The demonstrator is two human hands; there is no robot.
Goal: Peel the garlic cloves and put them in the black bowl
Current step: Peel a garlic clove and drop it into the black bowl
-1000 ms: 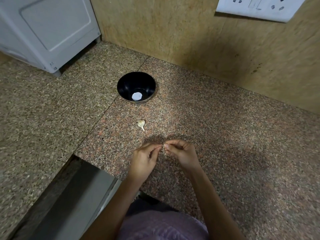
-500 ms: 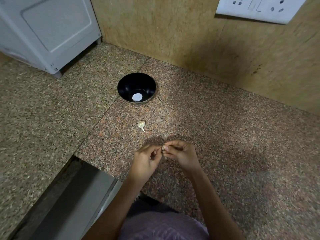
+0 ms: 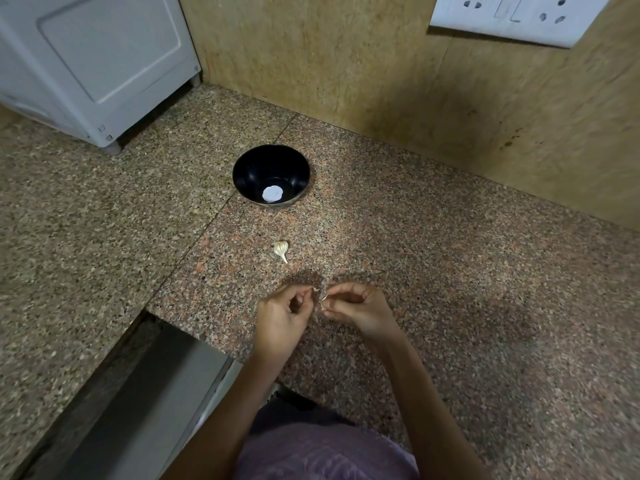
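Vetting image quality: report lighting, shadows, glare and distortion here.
Head view: dim warm light, brightest on the countertop near the black bowl; soft shadows fall beyond the left hand and right hand, which pinch a small, barely resolved garlic clove; the bowl's white patch may be glare or a label; wide-angle stretch toward the edges, as at the socket plate.

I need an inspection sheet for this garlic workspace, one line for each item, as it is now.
Surface: speckled granite counter, one seam.
Job's things: black bowl upright, white round patch inside, no cloves seen; loose clove unpeeled, between bowl and hands; held clove mostly hidden.
Clutter: nothing seen.
Grippers: left hand pinches a pale scrap, likely skin; right hand pinches the held clove.
Cables: nothing seen.
Surroundings: white appliance, socket panel, brown wall.
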